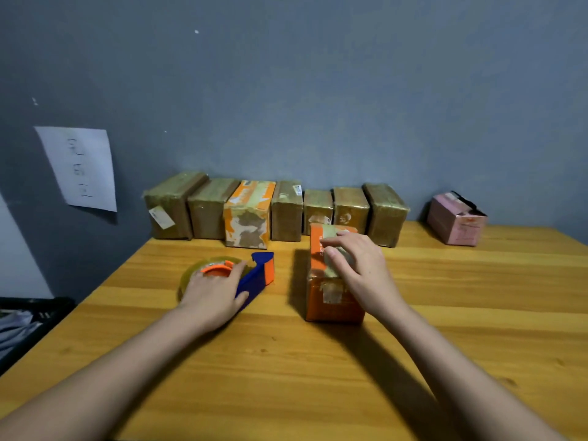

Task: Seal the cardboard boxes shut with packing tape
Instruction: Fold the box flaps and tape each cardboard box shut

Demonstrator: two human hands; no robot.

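Observation:
An orange cardboard box (331, 300) with patches of old tape stands on the wooden table (286, 361), a little right of centre. My right hand (359, 272) lies on its top with the fingers stretched across the taped lid. To its left lies a blue and orange tape dispenser (257, 275) holding a roll of clear tape (194, 272). My left hand (213, 297) rests on top of the dispenser, fingers over the orange hub and thumb along the blue body.
A row of several taped boxes (273, 211) lines the grey wall at the table's back edge. A pink box (455, 221) sits at the back right. A paper sheet (79, 167) hangs on the wall at left. A dark crate (28, 316) stands beside the table's left edge.

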